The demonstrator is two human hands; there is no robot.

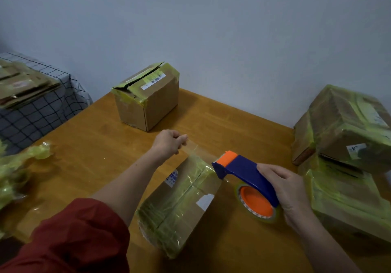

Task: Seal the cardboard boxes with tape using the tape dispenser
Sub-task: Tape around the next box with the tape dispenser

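A cardboard box [179,205] wrapped in yellowish tape lies on the wooden table [95,145] in front of me. My right hand [289,194] grips the blue and orange tape dispenser [243,171], held just right of the box with its roll of clear tape [257,205] hanging below. A strip of clear tape [201,152] runs from the dispenser's orange head to my left hand [169,142], which pinches its free end above the box's far edge. A second box [148,97] with an open top seam stands at the table's far side.
Two taped boxes [342,124] are stacked at the right edge. Crumpled used tape [19,171] lies at the left. Flattened cartons [23,84] rest on a checked cloth surface at the far left. A plain wall runs behind the table.
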